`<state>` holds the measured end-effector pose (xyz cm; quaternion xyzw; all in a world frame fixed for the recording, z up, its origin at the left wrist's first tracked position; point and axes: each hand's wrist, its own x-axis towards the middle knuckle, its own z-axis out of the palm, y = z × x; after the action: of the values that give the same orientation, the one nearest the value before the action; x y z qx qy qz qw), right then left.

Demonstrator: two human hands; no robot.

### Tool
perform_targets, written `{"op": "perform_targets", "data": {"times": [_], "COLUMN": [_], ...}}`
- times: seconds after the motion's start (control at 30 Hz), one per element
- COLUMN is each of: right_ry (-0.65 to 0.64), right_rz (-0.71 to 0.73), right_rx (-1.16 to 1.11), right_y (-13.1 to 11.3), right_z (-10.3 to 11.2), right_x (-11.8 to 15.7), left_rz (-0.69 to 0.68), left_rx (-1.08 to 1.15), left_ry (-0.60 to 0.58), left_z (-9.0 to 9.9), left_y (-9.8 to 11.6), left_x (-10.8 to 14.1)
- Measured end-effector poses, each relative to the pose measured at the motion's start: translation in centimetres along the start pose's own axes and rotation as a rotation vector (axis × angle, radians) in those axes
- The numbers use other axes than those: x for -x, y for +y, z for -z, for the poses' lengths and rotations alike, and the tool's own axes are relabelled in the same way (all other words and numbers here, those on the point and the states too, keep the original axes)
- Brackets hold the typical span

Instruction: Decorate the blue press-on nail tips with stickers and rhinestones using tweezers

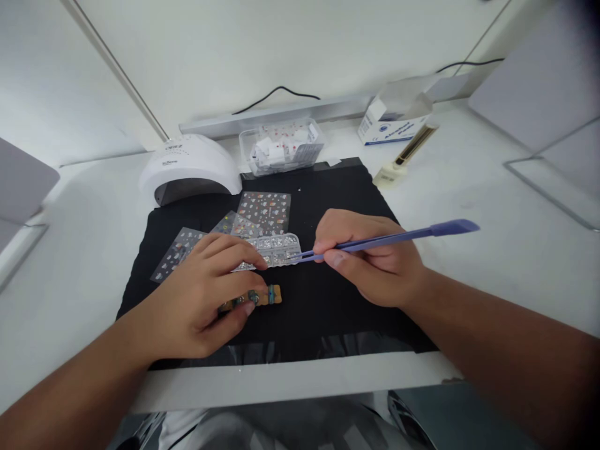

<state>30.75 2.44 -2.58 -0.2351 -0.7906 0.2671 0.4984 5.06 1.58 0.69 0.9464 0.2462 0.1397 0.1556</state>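
My right hand (370, 256) holds purple tweezers (398, 237) in a pinch, their tips at the right part of a clear compartment case (284, 249) with small shiny pieces in it. My left hand (210, 287) lies over the left part of that case, one fingertip on its near edge. Its thumb and another finger close on a small yellow-brown strip (277, 294) that carries dark and teal bands. Part of the strip is hidden under the fingers. Both objects rest on a black mat (323, 319).
Sticker sheets (267, 211) lie behind the case. A white lamp (190, 165) stands at the back left, a clear tub (281, 147) with packets at the back middle. Further right are an open box (394, 128) and a bottle (398, 159) with a gold cap.
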Motion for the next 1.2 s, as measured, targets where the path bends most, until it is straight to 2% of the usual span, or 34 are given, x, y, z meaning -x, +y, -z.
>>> {"op": "perform_targets", "data": {"times": [0.17, 0.23, 0.3, 0.4, 0.47, 0.53, 0.57, 0.7, 0.8, 0.9, 1.0, 1.1, 1.2], "right_ry": [0.024, 0.038, 0.054, 0.076, 0.085, 0.097, 0.102, 0.127, 0.128, 0.144, 0.179, 0.206, 0.221], "right_rz": [0.0, -0.001, -0.006, -0.017, -0.03, -0.042, -0.05, -0.065, -0.061, -0.066, -0.115, -0.175, -0.227], "right_rx": [-0.008, -0.016, -0.007, 0.036, 0.064, 0.076, 0.08, 0.121, 0.165, 0.185, 0.178, 0.158, 0.153], "right_y": [0.2, 0.4, 0.6, 0.8, 1.0, 1.2, 1.3, 2.0, 2.3, 2.5, 2.8, 3.3, 3.7], "right_z": [-0.1, -0.2, -0.1, 0.0, 0.0, 0.1, 0.1, 0.4, 0.7, 1.0, 1.0, 0.9, 1.0], "right_x": [0.1, 0.1, 0.1, 0.1, 0.1, 0.1, 0.2, 0.1, 0.0, -0.1, -0.2, -0.1, -0.1], "left_rz": [0.025, 0.048, 0.08, 0.15, 0.203, 0.216, 0.223, 0.307, 0.338, 0.323, 0.252, 0.255, 0.27], "left_rx": [0.027, 0.148, 0.341, 0.655, 0.786, 0.818, 0.812, 0.758, 0.736, 0.775, 0.768, 0.547, 0.202], "left_ry": [0.043, 0.089, 0.185, 0.488, 0.692, 0.827, 0.858, 0.903, 0.914, 0.938, 0.946, 0.85, 0.685], "left_z": [0.4, 0.7, 0.8, 0.7, 0.4, -0.1, -0.3, -1.3, -1.1, 0.8, 3.3, 4.3, 3.6], "left_y": [-0.7, -1.7, -3.1, -5.5, -6.8, -7.8, -8.2, -9.0, -8.2, -6.2, -4.4, -4.8, -7.1], "left_x": [0.4, 0.8, 1.3, 1.6, 1.4, 1.2, 1.1, 1.0, 0.9, 0.9, 1.5, 2.7, 4.1]}}
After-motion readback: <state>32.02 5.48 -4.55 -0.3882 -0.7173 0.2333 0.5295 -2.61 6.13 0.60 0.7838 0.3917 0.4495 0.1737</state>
